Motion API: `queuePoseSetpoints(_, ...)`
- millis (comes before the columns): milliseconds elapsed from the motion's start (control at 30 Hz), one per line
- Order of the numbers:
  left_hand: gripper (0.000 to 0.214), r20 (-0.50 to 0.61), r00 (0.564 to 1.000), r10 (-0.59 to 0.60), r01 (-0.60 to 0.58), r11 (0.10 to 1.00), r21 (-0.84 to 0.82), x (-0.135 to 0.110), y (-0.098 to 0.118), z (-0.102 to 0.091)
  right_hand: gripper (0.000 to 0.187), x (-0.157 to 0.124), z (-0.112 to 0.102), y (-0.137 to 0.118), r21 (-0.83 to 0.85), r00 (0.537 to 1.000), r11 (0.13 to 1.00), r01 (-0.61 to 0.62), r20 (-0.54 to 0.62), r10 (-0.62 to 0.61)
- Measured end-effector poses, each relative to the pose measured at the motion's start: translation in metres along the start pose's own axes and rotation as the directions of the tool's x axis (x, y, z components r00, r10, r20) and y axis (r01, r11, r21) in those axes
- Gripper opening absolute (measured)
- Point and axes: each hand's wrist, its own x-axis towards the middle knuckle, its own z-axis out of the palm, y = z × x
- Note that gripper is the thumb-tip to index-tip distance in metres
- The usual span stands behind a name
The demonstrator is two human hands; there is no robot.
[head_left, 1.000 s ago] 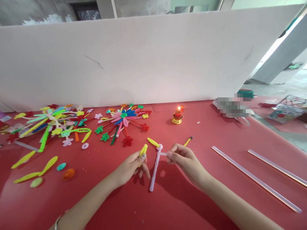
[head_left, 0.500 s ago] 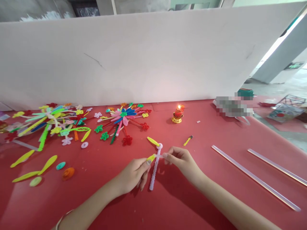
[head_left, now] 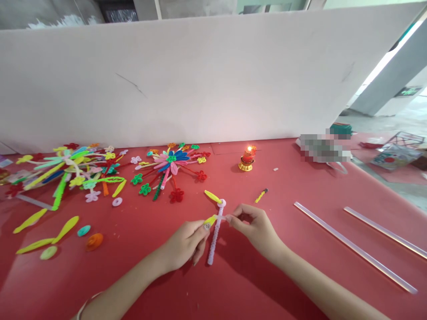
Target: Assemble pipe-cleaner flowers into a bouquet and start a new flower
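Note:
A pale lilac pipe-cleaner stem lies on the red table, with a small coil at its far end and a yellow leaf attached there. My left hand pinches a second yellow leaf and holds its tip against the stem. My right hand pinches a short clear stick whose end meets the stem at the same spot as the leaf.
A lit red candle in a gold holder burns behind the hands. Piles of pipe-cleaner flowers and leaves lie at the left. Two long clear glue sticks lie at the right, a small yellow piece nearby. A white board walls the back.
My left hand brought the yellow leaf down and right from beside the stem onto it. My right hand shifted slightly left, keeping the clear stick at the stem.

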Motion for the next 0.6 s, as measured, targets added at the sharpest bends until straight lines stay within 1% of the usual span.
queuePoseSetpoints(100, 0.039, 0.003, 1.000, 0.003, -0.003, 1.000, 0.005, 0.0000, -0.0010, 0.0001, 0.024, -0.0028, 0.0008, 0.0013, -0.099, 0.997, 0.993, 0.065, -0.041, -0.069)
queuePoseSetpoints(167, 0.039, 0.006, 1.000, 0.005, -0.005, 1.000, 0.004, 0.0001, -0.0016, 0.0000, 0.023, -0.0036, 0.0012, 0.0019, -0.176, 0.986, 0.974, 0.142, -0.056, -0.154)
queuePoseSetpoints(233, 0.039, 0.009, 1.000, 0.008, -0.009, 1.000, 0.005, 0.0004, -0.0021, -0.0001, 0.022, -0.0035, 0.0013, 0.0024, -0.251, 0.963, 0.937, 0.243, -0.054, -0.264)
queuePoseSetpoints(267, 0.039, 0.011, 1.000, 0.011, -0.011, 1.000, 0.005, 0.0006, -0.0023, -0.0001, 0.022, -0.0033, 0.0011, 0.0026, -0.285, 0.944, 0.910, 0.300, -0.049, -0.327)
queuePoseSetpoints(333, 0.040, 0.012, 1.000, 0.018, -0.018, 1.000, 0.008, 0.0012, -0.0025, 0.0000, 0.021, -0.0027, 0.0008, 0.0028, -0.346, 0.891, 0.841, 0.416, -0.029, -0.453)
queuePoseSetpoints(400, 0.040, 0.008, 1.000, 0.024, -0.024, 1.000, 0.010, 0.0017, -0.0028, 0.0001, 0.021, -0.0021, 0.0005, 0.0030, -0.399, 0.819, 0.751, 0.526, 0.001, -0.574)
queuePoseSetpoints(467, 0.040, 0.004, 1.000, 0.024, -0.024, 1.000, 0.015, 0.0020, -0.0030, 0.0001, 0.020, -0.0015, 0.0005, 0.0037, -0.451, 0.744, 0.652, 0.610, 0.042, -0.667)
queuePoseSetpoints(533, 0.040, -0.005, 1.000, 0.024, -0.024, 0.999, 0.029, 0.0020, -0.0029, 0.0001, 0.020, -0.0008, 0.0006, 0.0056, -0.507, 0.686, 0.559, 0.656, 0.092, -0.722)
queuePoseSetpoints(600, 0.041, -0.007, 1.000, 0.028, -0.028, 0.999, 0.045, 0.0015, -0.0020, -0.0001, 0.023, 0.0008, 0.0000, 0.0089, -0.568, 0.657, 0.481, 0.668, 0.147, -0.740)
